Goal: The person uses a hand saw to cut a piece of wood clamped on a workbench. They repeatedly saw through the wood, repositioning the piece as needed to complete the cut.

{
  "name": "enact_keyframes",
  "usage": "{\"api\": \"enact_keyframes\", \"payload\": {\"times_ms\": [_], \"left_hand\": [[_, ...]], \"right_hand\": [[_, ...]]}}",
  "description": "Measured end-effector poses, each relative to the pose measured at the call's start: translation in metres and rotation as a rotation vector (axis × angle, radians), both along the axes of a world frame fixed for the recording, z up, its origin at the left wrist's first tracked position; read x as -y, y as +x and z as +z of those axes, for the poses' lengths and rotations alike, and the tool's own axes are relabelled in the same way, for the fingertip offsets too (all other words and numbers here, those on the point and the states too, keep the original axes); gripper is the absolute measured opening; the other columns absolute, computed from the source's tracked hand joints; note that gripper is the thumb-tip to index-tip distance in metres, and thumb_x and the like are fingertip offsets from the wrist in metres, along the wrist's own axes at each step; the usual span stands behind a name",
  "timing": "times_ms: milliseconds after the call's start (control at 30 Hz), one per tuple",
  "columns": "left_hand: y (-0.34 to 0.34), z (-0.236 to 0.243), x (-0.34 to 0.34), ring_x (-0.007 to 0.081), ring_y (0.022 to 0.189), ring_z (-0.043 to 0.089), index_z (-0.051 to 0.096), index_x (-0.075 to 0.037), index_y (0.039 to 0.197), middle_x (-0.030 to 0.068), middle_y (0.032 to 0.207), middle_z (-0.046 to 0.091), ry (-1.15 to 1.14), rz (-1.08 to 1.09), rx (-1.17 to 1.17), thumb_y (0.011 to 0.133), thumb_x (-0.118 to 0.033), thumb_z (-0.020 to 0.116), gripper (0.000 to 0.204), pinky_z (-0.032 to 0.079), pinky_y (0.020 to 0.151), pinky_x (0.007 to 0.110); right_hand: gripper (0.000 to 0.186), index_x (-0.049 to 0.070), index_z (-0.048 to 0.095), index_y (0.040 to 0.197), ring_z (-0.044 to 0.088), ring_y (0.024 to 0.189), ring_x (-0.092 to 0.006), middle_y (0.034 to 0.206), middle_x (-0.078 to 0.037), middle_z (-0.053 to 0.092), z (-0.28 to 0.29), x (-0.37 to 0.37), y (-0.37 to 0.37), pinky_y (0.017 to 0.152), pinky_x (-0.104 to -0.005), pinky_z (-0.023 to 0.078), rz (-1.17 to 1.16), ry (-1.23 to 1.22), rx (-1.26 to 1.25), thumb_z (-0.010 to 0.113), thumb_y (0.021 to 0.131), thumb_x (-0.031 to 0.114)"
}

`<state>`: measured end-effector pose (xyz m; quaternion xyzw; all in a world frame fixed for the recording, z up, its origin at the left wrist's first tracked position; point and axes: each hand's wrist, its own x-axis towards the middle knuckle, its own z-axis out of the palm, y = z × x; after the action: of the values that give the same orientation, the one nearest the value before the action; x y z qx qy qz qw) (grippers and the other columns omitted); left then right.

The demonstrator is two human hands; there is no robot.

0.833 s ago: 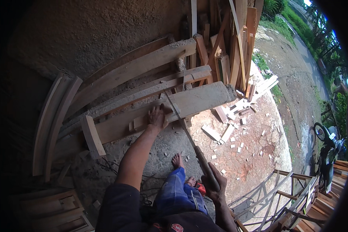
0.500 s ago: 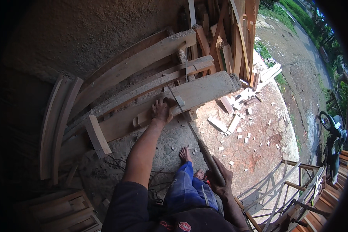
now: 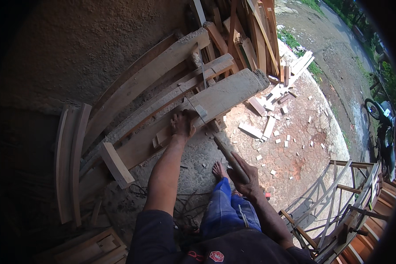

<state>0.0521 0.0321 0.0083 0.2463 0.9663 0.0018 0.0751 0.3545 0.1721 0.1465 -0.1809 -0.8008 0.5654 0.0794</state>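
My left hand has its fingers curled over a short wooden piece, pressing it on a wide dusty plank. Just right of those fingers, the thin saw blade lies across the piece, running diagonally down toward me. My right hand, lower and to the right, grips the long wooden saw handle. A short board rests crosswise on the plank's left part. Other long boards lie behind the plank.
Upright offcuts and planks lean at the back. Small white blocks and sticks are scattered on the concrete floor beside my bare feet. Curved boards stand at left. A wooden frame and motorcycle are at right.
My right hand has pushed the saw forward and up, so less blade shows between handle and plank. My left hand stays on the short piece. The view has shifted slightly.
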Motion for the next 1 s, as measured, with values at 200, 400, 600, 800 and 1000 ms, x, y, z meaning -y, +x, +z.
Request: {"api": "enact_keyframes", "payload": {"times_ms": [200, 400, 600, 800, 1000], "left_hand": [[0.001, 0.011, 0.002, 0.0368, 0.123, 0.048, 0.049, -0.009, 0.127, 0.0144, 0.128, 0.05, 0.028, -0.004, 0.1, 0.076, -0.027, 0.073, 0.058, 0.042, 0.102, 0.057], [0.008, 0.003, -0.007, 0.0356, 0.123, 0.05, 0.048, -0.009, 0.129, 0.0144, 0.127, 0.051, -0.013, -0.022, -0.032, 0.075, -0.026, 0.076, 0.063, 0.043, 0.101, 0.056], [0.0, 0.008, -0.002, 0.0354, 0.123, 0.049, 0.048, -0.011, 0.129, 0.0131, 0.127, 0.051, -0.003, 0.014, 0.02, 0.076, -0.026, 0.076, 0.061, 0.042, 0.103, 0.056], [0.006, -0.001, 0.0, 0.0356, 0.127, 0.045, 0.047, -0.01, 0.131, 0.0126, 0.129, 0.048, -0.001, 0.011, 0.062, 0.076, -0.026, 0.078, 0.065, 0.041, 0.104, 0.056], [-0.017, 0.0, 0.005, 0.0351, 0.13, 0.044, 0.048, -0.009, 0.135, 0.0132, 0.135, 0.046, -0.051, 0.027, 0.014, 0.076, -0.031, 0.077, 0.07, 0.041, 0.105, 0.056]], "right_hand": [[0.062, 0.005, 0.055, 0.137, 0.073, 0.091, -0.0301, 0.112, -0.017, 0.071, 0.028, -0.003, 0.128, 0.078, -0.037, 0.057, 0.031, 0.179, 0.045, 0.075, 0.079, 0.011], [0.056, 0.01, 0.055, 0.137, 0.073, 0.088, -0.0316, 0.106, -0.018, 0.072, -0.009, -0.002, -0.017, 0.074, -0.0368, 0.056, -0.017, 0.017, -0.004, 0.072, 0.084, 0.016], [0.059, 0.008, 0.055, 0.138, 0.073, 0.093, -0.0312, 0.109, -0.017, 0.072, -0.004, -0.001, 0.068, 0.079, -0.0361, 0.057, 0.018, 0.103, -0.023, 0.074, 0.083, 0.016], [0.053, 0.006, 0.058, 0.134, 0.073, 0.094, -0.0265, 0.108, -0.017, 0.072, 0.01, -0.004, 0.097, 0.08, -0.0336, 0.057, 0.004, 0.196, -0.065, 0.073, 0.083, 0.012], [0.058, 0.01, 0.056, 0.137, 0.07, 0.066, -0.0267, 0.085, -0.016, 0.07, -0.022, -0.007, -0.026, 0.064, -0.0362, 0.054, -0.019, 0.007, -0.127, 0.075, 0.082, 0.014]]}}
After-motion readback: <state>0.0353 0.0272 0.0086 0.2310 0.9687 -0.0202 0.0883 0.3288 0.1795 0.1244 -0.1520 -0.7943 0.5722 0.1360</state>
